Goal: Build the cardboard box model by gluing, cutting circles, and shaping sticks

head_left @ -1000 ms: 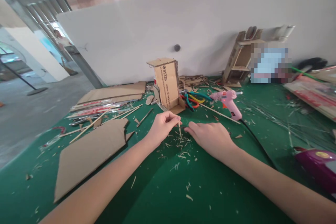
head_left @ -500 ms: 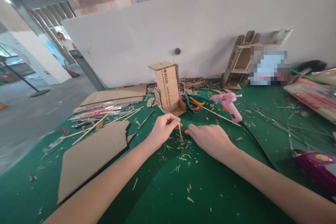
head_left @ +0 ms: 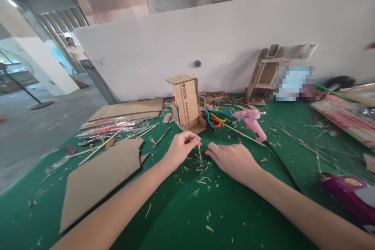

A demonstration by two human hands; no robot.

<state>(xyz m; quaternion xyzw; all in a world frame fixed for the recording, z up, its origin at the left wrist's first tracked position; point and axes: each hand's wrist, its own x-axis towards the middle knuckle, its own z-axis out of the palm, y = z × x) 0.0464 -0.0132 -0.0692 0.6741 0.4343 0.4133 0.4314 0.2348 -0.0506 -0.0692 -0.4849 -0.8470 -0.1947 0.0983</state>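
Note:
Near the middle of the green table, my left hand (head_left: 183,149) pinches a thin wooden stick (head_left: 199,150) between thumb and fingers. The stick points down, its lower end just above or on a scatter of pale wood shavings (head_left: 202,170). My right hand (head_left: 233,158) is closed just right of the stick, thumb toward it. A small dark thing shows at its fingertips, too small to name. Behind the hands stands an open cardboard box (head_left: 187,101) with printed lettering.
Pliers (head_left: 215,119) lie behind my right hand, beside a pink glue gun (head_left: 254,123) with a black cord. Cut cardboard (head_left: 102,179) lies at left. A cardboard shelf (head_left: 263,74) stands against the white partition. At right rests a purple tool (head_left: 348,191). A person (head_left: 77,51) stands far left.
The view has shifted slightly, with the table things lower in the picture. Both hands keep nearly the same pose, the left still pinching the stick.

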